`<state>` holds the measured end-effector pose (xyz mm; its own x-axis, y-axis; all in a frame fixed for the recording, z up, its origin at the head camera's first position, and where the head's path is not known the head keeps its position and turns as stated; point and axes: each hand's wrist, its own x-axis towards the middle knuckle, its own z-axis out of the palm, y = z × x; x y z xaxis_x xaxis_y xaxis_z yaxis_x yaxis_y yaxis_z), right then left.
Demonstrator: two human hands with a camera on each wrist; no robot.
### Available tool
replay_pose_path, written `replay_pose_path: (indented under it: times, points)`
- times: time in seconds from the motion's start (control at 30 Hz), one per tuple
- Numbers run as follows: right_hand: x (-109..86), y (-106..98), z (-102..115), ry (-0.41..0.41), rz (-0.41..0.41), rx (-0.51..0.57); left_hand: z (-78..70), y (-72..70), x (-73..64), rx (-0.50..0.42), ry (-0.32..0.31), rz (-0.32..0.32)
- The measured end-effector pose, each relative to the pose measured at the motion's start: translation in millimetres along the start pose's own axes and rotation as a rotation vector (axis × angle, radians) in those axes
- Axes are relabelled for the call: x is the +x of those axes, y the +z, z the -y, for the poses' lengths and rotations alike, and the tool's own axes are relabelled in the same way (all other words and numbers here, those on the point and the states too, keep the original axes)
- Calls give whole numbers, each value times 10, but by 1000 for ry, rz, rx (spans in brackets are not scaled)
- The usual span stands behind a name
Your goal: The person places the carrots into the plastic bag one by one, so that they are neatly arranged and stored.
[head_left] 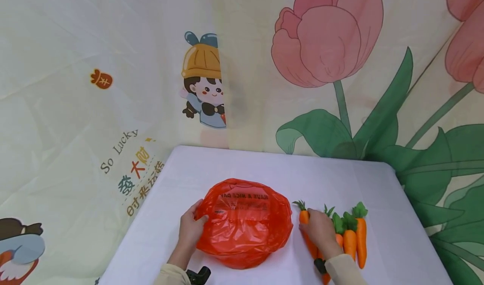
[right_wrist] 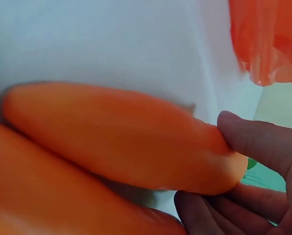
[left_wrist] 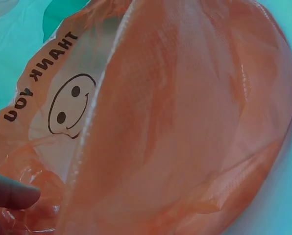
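A red plastic bag [head_left: 242, 239] stands with its mouth spread wide on the white table. My left hand [head_left: 190, 228] grips the left side of its rim, the thumb over the edge. In the left wrist view the bag's wall [left_wrist: 175, 122] fills most of the picture, with a printed smiley beside it. To the right of the bag, my right hand [head_left: 321, 230] pinches the leftmost carrot [right_wrist: 126, 132] near its leafy end, thumb on one side and fingers on the other. Another carrot [right_wrist: 62, 196] lies alongside it. Part of the row is hidden under my right hand and wrist.
Several more orange carrots with green tops, among them one at the right end [head_left: 361, 245], lie side by side on the white table [head_left: 302, 176]. Behind the table hangs a printed cloth [head_left: 249, 66] with tulips and cartoon figures. Black straps [head_left: 200, 275] sit at my wrists.
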<state>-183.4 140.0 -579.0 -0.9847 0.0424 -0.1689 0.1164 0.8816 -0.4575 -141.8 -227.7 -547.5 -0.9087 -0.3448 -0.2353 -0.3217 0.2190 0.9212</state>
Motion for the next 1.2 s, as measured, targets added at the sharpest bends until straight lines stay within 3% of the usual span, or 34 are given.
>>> replay_pose_path:
  times: [0.2, 0.43, 0.83, 1.0, 1.2]
  points:
    - [-9, -48, -5, 18, 32, 139, 4, 6, -14, -34, -29, 15]
    - [-75, -274, 69, -29, 40, 489, -5, 19, -40, -88, -65, 26]
    - [-243, -744, 482, -86, 51, 854, 13, 48, -82, -152, -112, 24]
    - [-288, -760, 705, -103, 85, 1001, 17, 62, -105, -153, -104, 31]
    - [-267, -571, 963, -111, 82, 1156, 10, 81, -139, -157, -97, 28]
